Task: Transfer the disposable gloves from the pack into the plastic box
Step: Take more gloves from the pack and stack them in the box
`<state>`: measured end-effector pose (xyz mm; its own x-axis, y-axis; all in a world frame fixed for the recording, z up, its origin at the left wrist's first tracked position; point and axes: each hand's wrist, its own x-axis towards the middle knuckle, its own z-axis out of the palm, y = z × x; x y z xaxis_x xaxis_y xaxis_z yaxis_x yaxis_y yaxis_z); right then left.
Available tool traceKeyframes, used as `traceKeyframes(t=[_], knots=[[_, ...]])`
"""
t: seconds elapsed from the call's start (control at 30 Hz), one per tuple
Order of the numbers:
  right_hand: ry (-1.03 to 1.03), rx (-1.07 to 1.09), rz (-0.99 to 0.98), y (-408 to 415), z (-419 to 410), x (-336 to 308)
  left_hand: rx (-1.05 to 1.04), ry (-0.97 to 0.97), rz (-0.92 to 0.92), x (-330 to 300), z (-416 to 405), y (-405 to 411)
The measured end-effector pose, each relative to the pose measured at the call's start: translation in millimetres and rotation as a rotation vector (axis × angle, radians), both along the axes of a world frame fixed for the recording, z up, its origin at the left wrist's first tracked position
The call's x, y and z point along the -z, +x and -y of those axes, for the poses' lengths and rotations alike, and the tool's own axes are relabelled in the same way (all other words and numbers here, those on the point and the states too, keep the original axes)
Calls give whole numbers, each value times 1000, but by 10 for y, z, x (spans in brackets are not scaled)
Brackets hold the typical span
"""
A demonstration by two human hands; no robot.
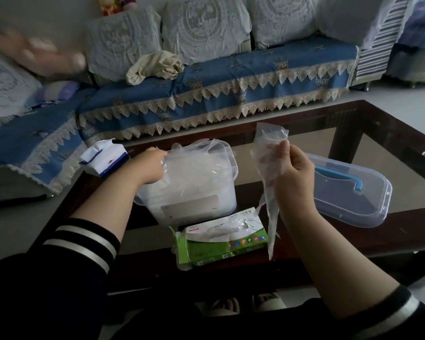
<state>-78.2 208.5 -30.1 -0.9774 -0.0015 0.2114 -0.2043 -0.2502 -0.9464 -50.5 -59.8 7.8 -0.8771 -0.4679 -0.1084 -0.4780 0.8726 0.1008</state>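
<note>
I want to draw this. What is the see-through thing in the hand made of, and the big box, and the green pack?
Glove: thin clear plastic film, it seems; it crinkles and hangs limp. Plastic box: stiff, cloudy plastic with a smooth rim. Green pack: probably glossy printed plastic wrap; it shines and wrinkles.

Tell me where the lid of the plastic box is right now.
In the head view, the clear lid with its blue handle lies flat on the glass table, at the right, beyond the right hand.
</note>
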Motion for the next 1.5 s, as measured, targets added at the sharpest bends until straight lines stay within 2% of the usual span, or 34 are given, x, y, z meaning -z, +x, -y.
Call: traceKeyframes(t=[0.1,0.17,0.3,0.43,0.47,0.53,0.57,0.63,0.7,0.77,0.9,1.0,1.13,1.23,1.37,1.5], knots=[[-18,-55,46,23,37,-13,-61,-71,87,18,70,34],[-10,-71,84,30,55,-16,-50,-158,76,36,57,59],[-81,-71,178,50,78,-34,10,-288,-73,30,-45,84],[-134,-8,182,53,108,-35,110,-261,-336,-158,-254,107],[-135,10,151,52,127,-25,120,-181,-411,-244,-369,111],[-67,59,63,47,168,-1,113,210,-460,-472,-696,117],[10,89,3,57,198,8,119,454,-393,-574,-854,121],[194,156,-174,90,256,32,170,789,-195,-710,-1102,124],[367,238,-363,105,317,68,207,999,-83,-771,-1265,106],[512,313,-485,101,372,120,196,1095,-107,-758,-1358,75],[660,324,-516,103,442,157,155,961,-288,-637,-1357,11],[656,260,-460,89,439,169,150,920,-328,-607,-1293,22],[613,104,-353,48,407,128,305,701,-340,-656,-1292,63],[490,-135,-296,44,355,73,480,546,-315,-766,-1282,112],[112,-461,-99,33,264,6,602,519,-252,-892,-1226,165],[110,-487,-45,56,215,-83,609,594,-232,-933,-1162,180]])
